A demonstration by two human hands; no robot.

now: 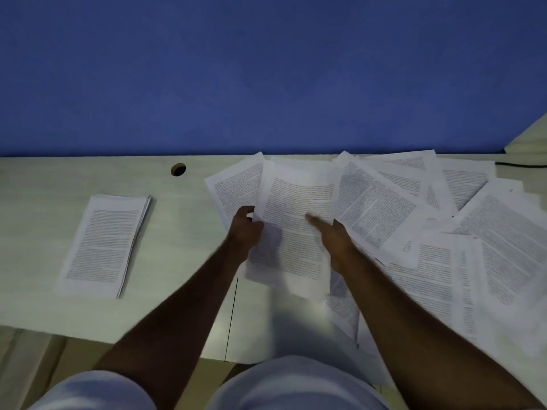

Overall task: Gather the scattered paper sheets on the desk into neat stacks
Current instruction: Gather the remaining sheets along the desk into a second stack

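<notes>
A printed paper sheet (296, 208) is lifted slightly off the pale desk (44, 232) at the centre. My left hand (245, 229) pinches its left edge. My right hand (331, 235) lies on the sheet's right side with fingers stretched out, blurred by motion. Several more printed sheets (444, 232) lie scattered and overlapping across the right half of the desk. A neat stack of sheets (103, 244) rests on the left part of the desk, apart from both hands.
A round cable hole (178, 169) sits in the desk near the back edge. A blue wall (266, 69) rises behind. A dark cable (521, 164) runs at the far right back. My knees (296, 386) show below the desk's front edge.
</notes>
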